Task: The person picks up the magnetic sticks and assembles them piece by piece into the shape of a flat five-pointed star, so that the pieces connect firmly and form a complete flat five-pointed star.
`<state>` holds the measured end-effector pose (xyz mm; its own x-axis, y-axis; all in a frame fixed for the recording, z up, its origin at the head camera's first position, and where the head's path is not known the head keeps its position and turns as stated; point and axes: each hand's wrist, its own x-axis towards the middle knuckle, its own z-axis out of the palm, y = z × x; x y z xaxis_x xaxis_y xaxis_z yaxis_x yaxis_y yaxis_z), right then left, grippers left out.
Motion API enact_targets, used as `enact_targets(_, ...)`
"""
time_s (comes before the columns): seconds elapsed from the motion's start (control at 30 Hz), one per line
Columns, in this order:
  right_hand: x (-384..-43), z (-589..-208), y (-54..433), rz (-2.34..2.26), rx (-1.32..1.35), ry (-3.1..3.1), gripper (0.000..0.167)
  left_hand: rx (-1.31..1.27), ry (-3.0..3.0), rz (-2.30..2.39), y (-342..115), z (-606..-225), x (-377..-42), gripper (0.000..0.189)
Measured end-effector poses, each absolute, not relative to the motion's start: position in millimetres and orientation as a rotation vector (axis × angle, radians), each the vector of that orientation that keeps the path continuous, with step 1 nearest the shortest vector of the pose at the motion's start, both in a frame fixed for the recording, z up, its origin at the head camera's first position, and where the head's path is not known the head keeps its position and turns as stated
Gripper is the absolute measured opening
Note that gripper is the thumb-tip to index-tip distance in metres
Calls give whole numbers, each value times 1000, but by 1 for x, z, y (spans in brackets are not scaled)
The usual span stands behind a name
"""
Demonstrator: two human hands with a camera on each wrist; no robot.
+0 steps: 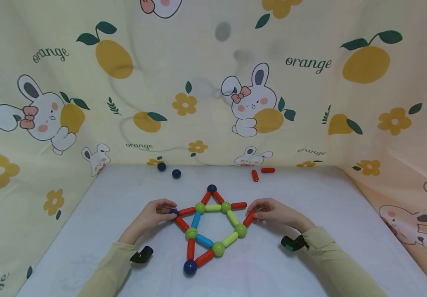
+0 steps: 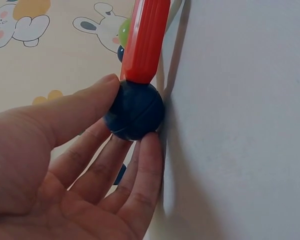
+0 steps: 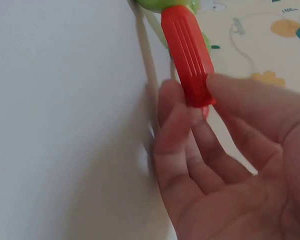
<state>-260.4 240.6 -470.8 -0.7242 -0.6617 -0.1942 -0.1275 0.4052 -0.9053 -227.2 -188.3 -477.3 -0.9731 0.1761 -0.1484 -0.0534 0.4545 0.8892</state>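
A star-like frame of magnetic rods and balls lies on the white table [image 1: 94, 222]. Its ring has several green balls [image 1: 241, 230], three light green rods [image 1: 230, 239] and two blue rods [image 1: 204, 241]. Red rods [image 1: 204, 258] form points tipped with dark blue balls [image 1: 189, 267]. My left hand [image 1: 155, 212] pinches the dark blue ball [image 2: 135, 111] at the left point between thumb and fingers. On the right, my right hand [image 1: 272, 211] pinches the outer end of a red rod [image 3: 187, 55], whose other end meets a green ball. Another red rod [image 1: 239, 205] sticks out just above it.
Two loose dark blue balls [image 1: 176, 173] sit at the table's back left. Two loose red rods [image 1: 255, 175] lie at the back right. A patterned cloth [image 1: 206, 136] with rabbits and oranges hangs behind the table and along both sides.
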Motion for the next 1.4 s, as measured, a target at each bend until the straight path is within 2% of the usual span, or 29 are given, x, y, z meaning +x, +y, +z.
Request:
enact_targets(0.5, -255, -467, 234, -1282, -576, 2366, 22, 125, 2460, 1535, -188, -477, -227, 35)
enact_targets(0.77, -230, -450, 239, -1181, -593, 2319, 21, 131, 2414, 1540, -193, -471, -228, 36)
enact_targets(1.07, -202, -454, 204, -1050, -559, 2264, 30, 124, 2415, 1555, -190, -466, -229, 37)
enact_targets(1.2, -202, -453, 199, -1007, -490, 2354, 32, 124, 2401, 1571, -189, -467, -229, 36)
enact_targets(1.4, -218, -455, 205, -1000, -436, 2410, 28, 164, 2368, 1573, -188, -468, -227, 39)
